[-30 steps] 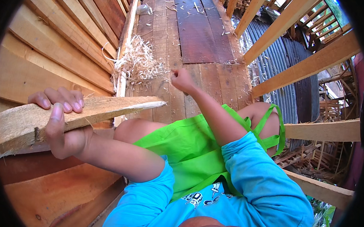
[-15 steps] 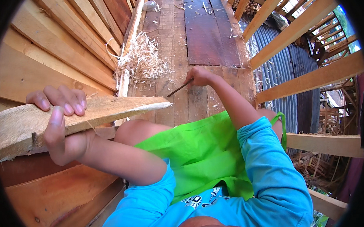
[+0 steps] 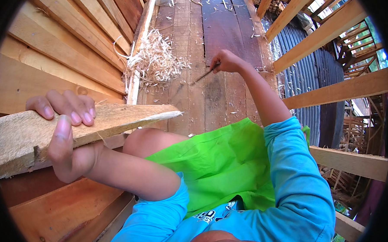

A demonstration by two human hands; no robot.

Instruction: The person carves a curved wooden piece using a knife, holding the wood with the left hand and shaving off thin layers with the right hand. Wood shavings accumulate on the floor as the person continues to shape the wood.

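My left hand (image 3: 62, 137) grips a rough pale wooden plank (image 3: 125, 116) at the left, fingers over its upper face and thumb along the near edge. The plank tapers to a blunt tip pointing right, with a whitish, cut-looking edge. Out ahead, beyond the tip, my right hand (image 3: 227, 62) is closed on a thin dark blade (image 3: 203, 76). Its handle is hidden in my fist, and the exact kind of tool cannot be told. The blade slants toward the near left, apart from the plank.
Curled wood shavings (image 3: 155, 61) lie heaped on the plank floor (image 3: 214, 98). Wooden boards (image 3: 54, 50) make a wall on the left. Open slats (image 3: 338, 88) stand on the right, with corrugated metal (image 3: 306, 67) beyond them. A green apron (image 3: 227, 161) covers my lap.
My right hand has moved forward and to the right, taking the blade away from the plank's tip. My left hand keeps its hold, and the plank has barely shifted.
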